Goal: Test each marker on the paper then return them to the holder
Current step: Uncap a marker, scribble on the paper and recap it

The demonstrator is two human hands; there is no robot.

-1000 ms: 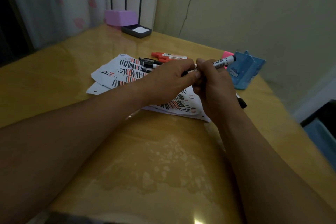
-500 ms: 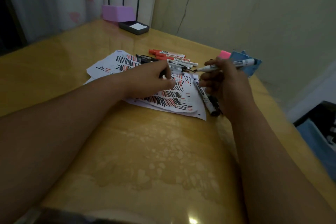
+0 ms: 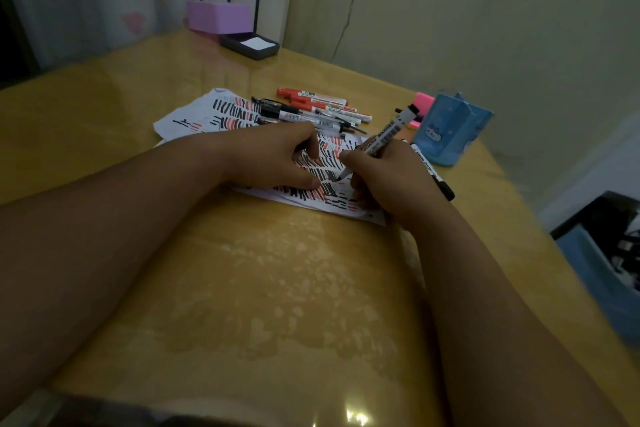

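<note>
A white paper (image 3: 204,116) covered in black and red strokes lies on the yellow table (image 3: 263,288). My right hand (image 3: 388,180) grips a black board marker (image 3: 385,135), uncapped, with its tip touching the paper. Beside it my left hand (image 3: 273,158) rests on the paper with its fingers curled around what looks like the marker's dark cap, mostly hidden. Several red and black markers (image 3: 322,111) lie in a row at the paper's far edge. One more marker (image 3: 433,173) lies just right of my right hand. The blue holder (image 3: 446,135) stands at the right.
A pink object (image 3: 423,103) sits behind the holder. A purple box (image 3: 220,15) and a black tray (image 3: 249,44) stand at the far edge by the curtain. The table's right edge runs close to the holder; a dark bin (image 3: 606,253) is beyond it.
My hands pulled the cap off the marker and separated. The right hand turned the marker tip down onto the paper; the left hand came down onto the paper.
</note>
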